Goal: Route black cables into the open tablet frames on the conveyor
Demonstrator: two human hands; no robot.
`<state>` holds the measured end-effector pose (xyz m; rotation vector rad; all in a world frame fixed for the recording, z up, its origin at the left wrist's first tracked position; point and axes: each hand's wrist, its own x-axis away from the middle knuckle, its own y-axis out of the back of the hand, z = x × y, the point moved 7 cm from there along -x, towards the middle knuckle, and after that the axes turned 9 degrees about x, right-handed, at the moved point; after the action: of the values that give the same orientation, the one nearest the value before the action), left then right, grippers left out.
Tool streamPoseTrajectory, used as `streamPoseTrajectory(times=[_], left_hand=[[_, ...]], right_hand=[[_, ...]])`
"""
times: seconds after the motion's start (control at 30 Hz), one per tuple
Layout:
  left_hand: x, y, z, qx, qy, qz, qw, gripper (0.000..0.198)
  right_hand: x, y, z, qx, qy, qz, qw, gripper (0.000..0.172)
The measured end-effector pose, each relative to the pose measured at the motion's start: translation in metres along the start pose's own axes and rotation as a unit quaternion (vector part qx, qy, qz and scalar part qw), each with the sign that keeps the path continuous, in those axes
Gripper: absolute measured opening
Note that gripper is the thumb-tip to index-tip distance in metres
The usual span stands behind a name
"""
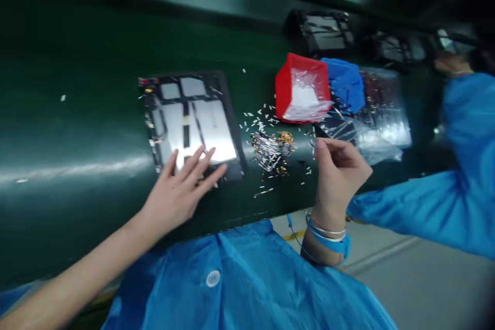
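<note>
My left hand (180, 188) lies with its fingers spread over the lower edge of a flat dark frame with silver rectangular panels (211, 124), which looks like an electronic device assembly. To the right, my right hand (340, 170) is raised with thumb and forefinger pinched together. A thin sliver shows by those fingertips, too small and blurred to name. Between the hands lies a pile of small silver strips (266, 152) mixed with gold-coloured small parts (286, 137). Little white pieces (257, 122) are scattered just behind the pile.
Behind my right hand stand a red bin (283, 90) with clear plastic inside and a blue bin (346, 82). Clear plastic bags (381, 139) lie beside them. More panelled assemblies (325, 31) sit farther back on the green bench (96, 118). Another person's blue sleeve (467, 124) is at right.
</note>
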<state>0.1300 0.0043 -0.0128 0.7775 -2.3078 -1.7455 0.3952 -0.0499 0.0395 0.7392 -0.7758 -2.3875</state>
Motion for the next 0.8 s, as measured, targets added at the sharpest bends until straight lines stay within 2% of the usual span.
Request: streamPoseTrajectory(times=[0.07, 0.17, 0.3, 0.4, 0.5, 0.63, 0.7, 0.8], left_hand=[[-0.021, 0.011, 0.033, -0.001, 0.016, -0.025, 1.0, 0.079], [-0.056, 0.032, 0.087, 0.006, 0.07, -0.034, 0.997, 0.066], [-0.097, 0.059, 0.155, -0.01, 0.184, -0.039, 0.982, 0.047], [-0.115, 0.07, 0.19, -0.007, 0.233, -0.066, 0.97, 0.044], [-0.122, 0.071, 0.215, 0.011, 0.233, -0.109, 0.966, 0.043], [-0.119, 0.068, 0.239, 0.006, 0.245, -0.163, 0.956, 0.043], [-0.116, 0.071, 0.24, -0.015, 0.236, -0.213, 0.948, 0.048], [-0.113, 0.075, 0.224, -0.044, 0.194, -0.286, 0.937, 0.058]], right_hand=[[-0.005, 0.019, -0.022, 0.009, -0.029, -0.041, 0.999, 0.016], [-0.007, 0.036, -0.051, 0.023, -0.071, -0.05, 0.996, 0.018], [-0.007, 0.038, -0.072, 0.091, -0.09, -0.02, 0.992, 0.017], [-0.012, 0.034, -0.078, 0.197, -0.085, 0.016, 0.977, 0.013], [-0.02, 0.024, -0.078, 0.305, -0.066, 0.082, 0.947, 0.009], [-0.032, 0.008, -0.068, 0.394, -0.013, 0.175, 0.902, 0.011], [-0.037, 0.001, -0.061, 0.43, 0.009, 0.206, 0.879, 0.014], [-0.042, -0.013, -0.053, 0.476, 0.021, 0.236, 0.847, 0.019]])
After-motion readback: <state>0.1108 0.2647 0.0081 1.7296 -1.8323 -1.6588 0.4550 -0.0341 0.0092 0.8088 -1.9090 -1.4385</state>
